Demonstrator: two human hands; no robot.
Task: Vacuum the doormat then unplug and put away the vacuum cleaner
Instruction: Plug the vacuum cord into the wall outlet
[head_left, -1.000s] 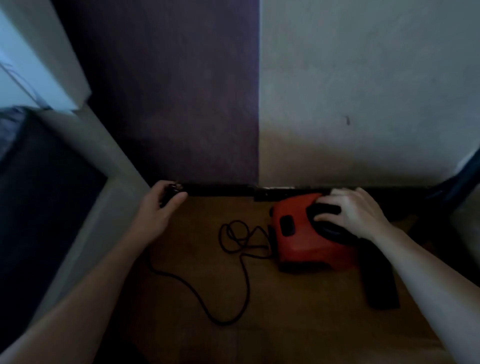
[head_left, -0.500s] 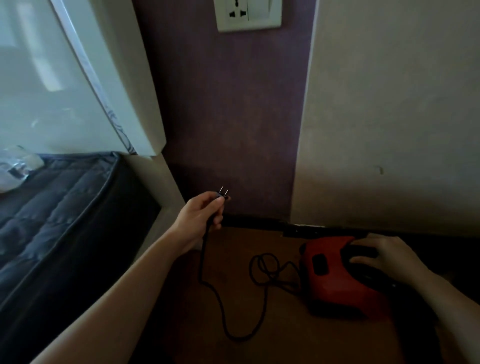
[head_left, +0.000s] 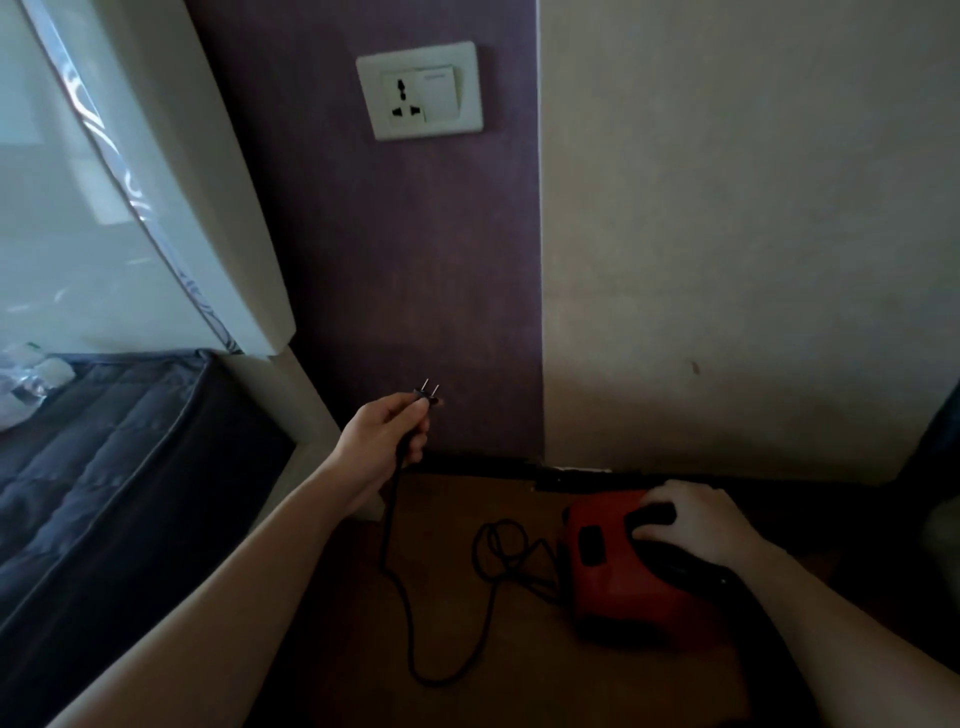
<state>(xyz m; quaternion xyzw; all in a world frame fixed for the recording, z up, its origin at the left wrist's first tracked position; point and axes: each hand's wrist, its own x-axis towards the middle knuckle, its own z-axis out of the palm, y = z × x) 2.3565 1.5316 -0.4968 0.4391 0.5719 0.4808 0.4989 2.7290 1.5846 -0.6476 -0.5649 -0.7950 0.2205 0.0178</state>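
Left hand (head_left: 387, 434) gripping plug (head_left: 427, 396), right hand (head_left: 691, 522) apparently clasping vacuum (head_left: 623, 582); slack cord (head_left: 447, 613) could snag en route to socket (head_left: 420, 91).

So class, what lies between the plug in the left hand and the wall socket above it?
Only bare purple wall between plug and socket, in the head view.

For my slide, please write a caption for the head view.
Left hand holds the plug below the wall socket; right hand rests on the red vacuum cleaner.
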